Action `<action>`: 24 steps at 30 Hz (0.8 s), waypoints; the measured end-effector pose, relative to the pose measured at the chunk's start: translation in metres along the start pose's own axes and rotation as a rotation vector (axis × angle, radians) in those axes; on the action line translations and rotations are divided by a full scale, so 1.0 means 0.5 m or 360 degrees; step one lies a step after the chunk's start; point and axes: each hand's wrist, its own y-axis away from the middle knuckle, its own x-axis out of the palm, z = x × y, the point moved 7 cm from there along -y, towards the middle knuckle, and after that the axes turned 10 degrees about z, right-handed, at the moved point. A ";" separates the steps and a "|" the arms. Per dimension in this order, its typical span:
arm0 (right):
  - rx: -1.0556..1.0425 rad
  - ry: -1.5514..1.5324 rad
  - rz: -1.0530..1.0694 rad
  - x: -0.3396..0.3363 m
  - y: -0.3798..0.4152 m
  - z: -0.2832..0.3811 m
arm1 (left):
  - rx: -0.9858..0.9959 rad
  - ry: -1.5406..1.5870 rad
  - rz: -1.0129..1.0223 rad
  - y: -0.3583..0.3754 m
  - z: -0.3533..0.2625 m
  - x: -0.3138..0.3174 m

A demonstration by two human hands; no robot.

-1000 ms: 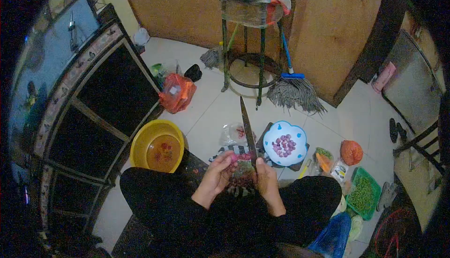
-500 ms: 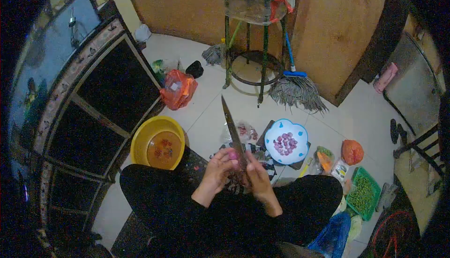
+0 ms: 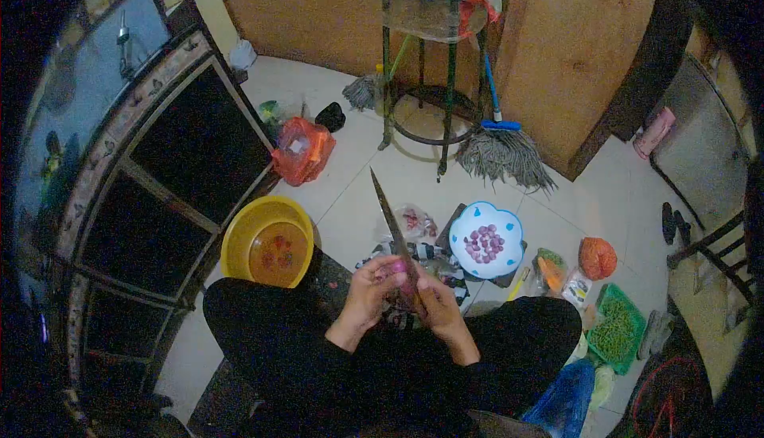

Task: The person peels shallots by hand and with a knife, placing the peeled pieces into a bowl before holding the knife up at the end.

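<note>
My left hand [image 3: 366, 295] pinches a small purple shallot [image 3: 399, 266] between thumb and fingers. In my right hand [image 3: 442, 311] is a long knife [image 3: 387, 209], its tip pointing up and away from me. The blade's lower part is right at the shallot. Below and beyond my hands lies a black-and-white striped cloth [image 3: 460, 288], partly hidden by them. A clear plastic bag [image 3: 415, 220] with reddish pieces in it rests just past the knife. Right of it, a white flower-shaped bowl [image 3: 513, 231] with blue marks contains many peeled shallots [image 3: 484, 244].
A yellow basin [image 3: 231, 239] with liquid and reddish bits stands left. A green basket [image 3: 637, 323] of small green items, an orange bundle [image 3: 598, 258] and small bags [image 3: 549, 272] lie right. Ahead are a red bag [image 3: 306, 155], a metal stand [image 3: 450, 104] and a mop [image 3: 505, 159].
The knife has tilted slightly left, its tip a little lower. The shallot in my left hand has shifted slightly right, closer to the blade. Both hands otherwise stay in place.
</note>
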 end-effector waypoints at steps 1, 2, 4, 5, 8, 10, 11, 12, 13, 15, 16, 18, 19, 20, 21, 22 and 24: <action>0.0020 0.0075 0.0011 0.000 0.001 0.002 | 0.0009 -0.0073 -0.0012 0.001 -0.002 -0.003; -0.0012 0.0134 -0.0020 -0.001 0.001 0.001 | 0.0036 -0.0086 -0.0014 0.002 -0.004 -0.002; -0.0048 0.0249 -0.0073 -0.001 -0.003 -0.008 | 0.0092 -0.0113 -0.0019 0.003 -0.007 -0.001; -0.0050 0.0304 -0.0096 -0.002 -0.004 -0.013 | 0.0093 -0.0122 -0.0023 0.003 -0.007 -0.001; 0.0070 0.0382 -0.0124 -0.004 -0.002 -0.020 | 0.0125 -0.0235 -0.0039 0.004 -0.002 -0.001; 0.0183 0.0332 -0.0119 -0.001 0.000 -0.018 | 0.0189 -0.0437 -0.0052 0.001 0.007 -0.009; 0.0098 0.0402 -0.0185 -0.003 -0.002 -0.018 | 0.0196 -0.0450 -0.0034 0.001 0.009 -0.010; 0.0013 0.0472 -0.0251 -0.004 -0.005 -0.023 | 0.0204 -0.0461 -0.0016 0.001 0.010 -0.009; -0.0027 0.0441 -0.0280 -0.008 -0.005 -0.028 | 0.0213 -0.0471 0.0003 0.000 0.010 -0.006; -0.0061 0.0276 -0.0299 -0.016 -0.008 -0.032 | 0.0105 -0.0315 0.0086 -0.002 0.014 -0.006; -0.0052 0.0139 -0.0288 -0.018 -0.008 -0.037 | 0.0048 -0.0237 0.0126 -0.001 0.015 -0.007; 0.0036 -0.0097 -0.0247 -0.024 -0.008 -0.055 | -0.0061 -0.0053 0.0192 -0.001 0.019 -0.004; 0.0076 -0.0212 -0.0228 -0.028 -0.007 -0.062 | -0.0113 0.0040 0.0229 -0.003 0.019 0.001; 0.0097 -0.0289 -0.0180 -0.029 -0.006 -0.063 | -0.0133 0.0064 0.0242 -0.005 0.014 0.005; 0.0120 -0.0367 -0.0130 -0.028 -0.005 -0.062 | -0.0154 0.0089 0.0252 -0.003 0.003 0.012; 0.0145 -0.0445 -0.0077 -0.023 -0.005 -0.060 | -0.0175 0.0114 0.0259 -0.001 -0.002 0.017; 0.0017 -0.0219 -0.0092 -0.019 -0.002 -0.024 | -0.0131 0.0005 0.0221 -0.002 -0.011 0.014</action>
